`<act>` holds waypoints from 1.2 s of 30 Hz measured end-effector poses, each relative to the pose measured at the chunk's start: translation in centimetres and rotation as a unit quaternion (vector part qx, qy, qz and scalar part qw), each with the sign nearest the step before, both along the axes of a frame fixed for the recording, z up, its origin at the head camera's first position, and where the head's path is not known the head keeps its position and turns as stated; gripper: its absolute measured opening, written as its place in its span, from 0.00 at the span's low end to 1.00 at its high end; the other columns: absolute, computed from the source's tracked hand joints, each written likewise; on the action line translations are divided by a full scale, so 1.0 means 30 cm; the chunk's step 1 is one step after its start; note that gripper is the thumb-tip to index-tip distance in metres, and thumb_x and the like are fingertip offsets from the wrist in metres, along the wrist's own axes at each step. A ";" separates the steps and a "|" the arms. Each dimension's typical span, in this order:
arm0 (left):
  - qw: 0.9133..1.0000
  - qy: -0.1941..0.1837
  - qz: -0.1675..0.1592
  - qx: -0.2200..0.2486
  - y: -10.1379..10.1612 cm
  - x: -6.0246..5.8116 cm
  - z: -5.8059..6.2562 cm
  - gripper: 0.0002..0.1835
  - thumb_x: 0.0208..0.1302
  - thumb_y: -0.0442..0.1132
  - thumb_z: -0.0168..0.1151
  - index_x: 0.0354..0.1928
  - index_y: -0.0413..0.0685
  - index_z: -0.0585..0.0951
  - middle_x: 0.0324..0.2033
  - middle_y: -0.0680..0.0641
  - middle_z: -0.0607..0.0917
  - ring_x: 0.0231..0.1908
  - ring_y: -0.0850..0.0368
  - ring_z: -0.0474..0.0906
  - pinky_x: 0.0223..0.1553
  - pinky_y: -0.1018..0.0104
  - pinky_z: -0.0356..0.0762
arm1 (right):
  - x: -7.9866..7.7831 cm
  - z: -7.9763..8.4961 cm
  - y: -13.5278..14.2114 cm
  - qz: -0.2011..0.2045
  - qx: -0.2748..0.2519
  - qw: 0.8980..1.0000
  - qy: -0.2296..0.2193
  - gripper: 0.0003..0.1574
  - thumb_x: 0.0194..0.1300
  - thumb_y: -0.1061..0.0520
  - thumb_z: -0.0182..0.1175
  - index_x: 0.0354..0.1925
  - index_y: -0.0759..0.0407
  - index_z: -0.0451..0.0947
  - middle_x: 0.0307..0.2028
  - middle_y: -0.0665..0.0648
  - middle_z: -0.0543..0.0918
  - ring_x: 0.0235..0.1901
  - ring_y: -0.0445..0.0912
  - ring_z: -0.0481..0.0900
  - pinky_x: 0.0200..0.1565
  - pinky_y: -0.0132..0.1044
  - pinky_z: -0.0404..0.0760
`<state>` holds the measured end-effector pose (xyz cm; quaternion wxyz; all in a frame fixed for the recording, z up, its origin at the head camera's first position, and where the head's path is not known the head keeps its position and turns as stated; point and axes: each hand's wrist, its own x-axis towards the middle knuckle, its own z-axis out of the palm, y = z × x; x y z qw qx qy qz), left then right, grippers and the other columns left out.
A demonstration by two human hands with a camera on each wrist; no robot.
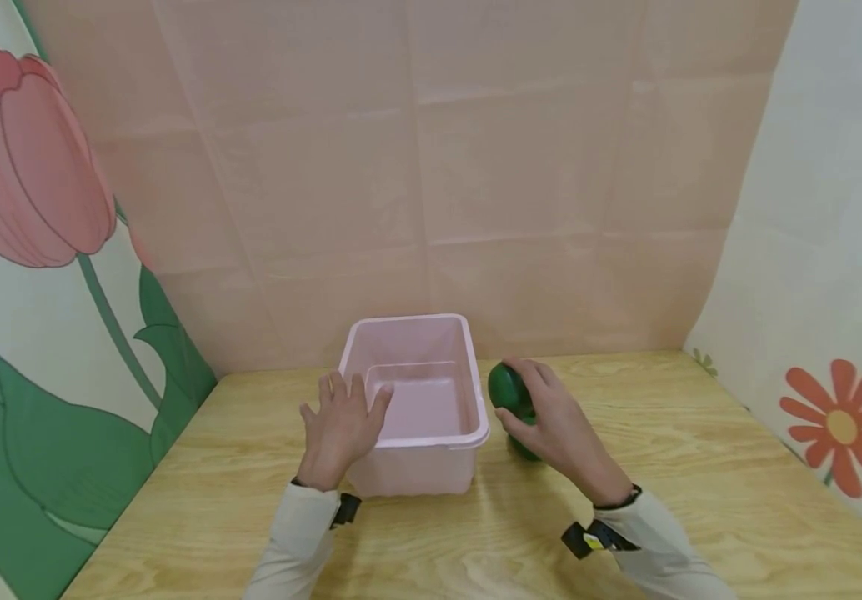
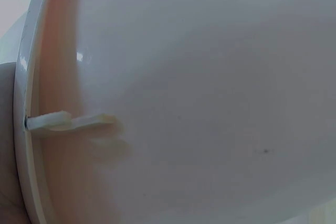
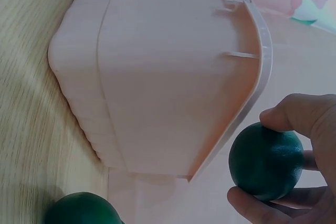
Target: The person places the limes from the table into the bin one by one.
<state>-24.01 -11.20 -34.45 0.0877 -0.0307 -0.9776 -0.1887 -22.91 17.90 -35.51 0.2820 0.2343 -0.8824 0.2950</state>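
Observation:
My right hand (image 1: 562, 429) pinches a dark green ball (image 1: 507, 388) just to the right of a pink plastic bin (image 1: 419, 468). In the right wrist view, thumb and fingers lie round the held ball (image 3: 265, 162), which is off the table near the height of the bin's rim. A second green ball (image 3: 83, 211) sits on the table below it, partly hidden by the hand in the head view. My left hand (image 1: 341, 432) is at the bin's near left rim, fingers spread and extended. The left wrist view shows mostly the bin's outer wall (image 2: 199, 93).
The bin stands upright on a wood-grain table (image 1: 596, 542), and its inner floor (image 1: 423, 400) is bare. Behind rises a creased pink sheet (image 1: 431, 167). Panels with a painted tulip (image 1: 41, 167) and a red flower (image 1: 842, 427) flank the table.

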 end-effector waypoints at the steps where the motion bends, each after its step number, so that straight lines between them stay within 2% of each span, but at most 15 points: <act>1: 1.000 0.000 0.000 0.000 0.000 0.000 0.000 0.43 0.76 0.66 0.36 0.74 0.36 0.62 0.74 0.26 0.52 0.75 0.31 0.42 0.62 0.19 0.40 | 0.001 0.000 -0.002 0.001 0.000 1.000 0.003 0.40 0.59 0.59 0.72 0.66 0.60 0.68 0.57 0.69 0.75 0.46 0.60 0.79 0.41 0.56 0.83; 10: 1.000 -0.001 0.004 -0.001 0.002 0.003 0.000 0.43 0.76 0.66 0.36 0.74 0.36 0.62 0.74 0.26 0.53 0.75 0.31 0.42 0.62 0.19 0.41 | 0.002 -0.002 -0.014 0.006 0.000 0.999 0.033 0.45 0.57 0.59 0.73 0.68 0.66 0.64 0.56 0.69 0.75 0.48 0.60 0.79 0.44 0.56 0.82; 15: 1.000 0.001 0.005 -0.001 0.001 0.003 -0.002 0.43 0.75 0.66 0.36 0.74 0.36 0.62 0.74 0.26 0.53 0.75 0.30 0.42 0.62 0.19 0.41 | 0.004 -0.007 -0.016 0.008 0.002 0.999 0.032 0.45 0.57 0.59 0.73 0.66 0.68 0.63 0.55 0.69 0.76 0.48 0.60 0.79 0.44 0.56 0.82; 29: 1.000 0.005 0.004 0.002 0.003 0.002 0.002 0.43 0.75 0.66 0.37 0.74 0.36 0.62 0.74 0.26 0.53 0.75 0.30 0.42 0.62 0.19 0.41 | 0.012 -0.007 -0.024 0.020 0.010 0.998 0.051 0.45 0.58 0.58 0.72 0.68 0.64 0.63 0.58 0.67 0.75 0.48 0.57 0.79 0.41 0.52 0.84; 36: 1.000 0.004 0.005 0.000 0.004 0.000 0.000 0.43 0.75 0.66 0.37 0.74 0.37 0.63 0.74 0.26 0.53 0.75 0.30 0.43 0.62 0.19 0.41 | 0.017 -0.006 -0.032 0.031 -0.009 0.998 0.053 0.41 0.61 0.56 0.71 0.69 0.58 0.67 0.59 0.65 0.74 0.49 0.57 0.80 0.41 0.51 0.85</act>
